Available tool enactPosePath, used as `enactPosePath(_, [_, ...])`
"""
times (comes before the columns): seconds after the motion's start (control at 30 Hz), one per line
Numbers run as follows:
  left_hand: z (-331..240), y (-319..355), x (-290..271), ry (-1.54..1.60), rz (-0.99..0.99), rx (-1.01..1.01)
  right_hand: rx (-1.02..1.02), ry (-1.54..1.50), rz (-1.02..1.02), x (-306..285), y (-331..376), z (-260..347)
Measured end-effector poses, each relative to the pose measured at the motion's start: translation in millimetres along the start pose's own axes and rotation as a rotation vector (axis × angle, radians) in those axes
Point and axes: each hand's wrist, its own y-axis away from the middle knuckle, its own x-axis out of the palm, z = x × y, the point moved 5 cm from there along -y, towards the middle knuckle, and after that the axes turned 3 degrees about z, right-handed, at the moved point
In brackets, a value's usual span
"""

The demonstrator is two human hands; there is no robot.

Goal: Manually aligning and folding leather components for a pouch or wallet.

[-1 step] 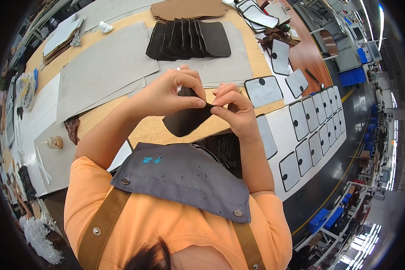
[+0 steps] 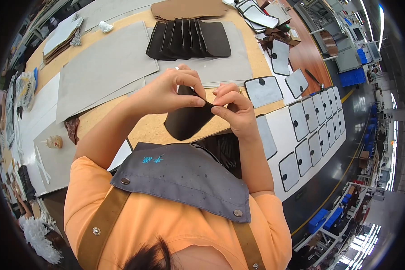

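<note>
A black leather-like piece with rounded corners (image 2: 187, 122) hangs between my hands, above the near edge of the table. My left hand (image 2: 181, 93) pinches its upper edge between thumb and fingers. Close beside it, my right hand (image 2: 235, 109) pinches the same edge, thumb below and fingers curled. The fingertips of both hands almost meet. Part of the piece is hidden behind my left hand. Beyond my hands, several similar black pieces (image 2: 216, 39) lie overlapped in a row on grey sheets (image 2: 110, 67).
To the right, several pale panels with black borders and black dots (image 2: 300, 121) lie in rows on a white board (image 2: 285, 194). A brown stack (image 2: 189, 9) lies at the far edge. A small bottle (image 2: 54, 142) and a plastic bag (image 2: 26, 85) are at the left.
The black piece has tilted a little between my hands, its lower end hanging slightly lower. Both hands keep nearly the same place and their pinch.
</note>
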Motion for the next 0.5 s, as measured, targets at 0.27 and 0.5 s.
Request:
enactPosePath(0.27, [38.5, 7.2, 8.1, 0.736, 0.048, -0.387, 0.074, 0.346, -0.034, -3.6, 4.6, -3.0])
enactPosePath(0.5, [45.1, -4.2, 14.8, 0.767, 0.064, -0.354, 0.033, 0.231, -0.103, -1.7, 7.4, -16.7])
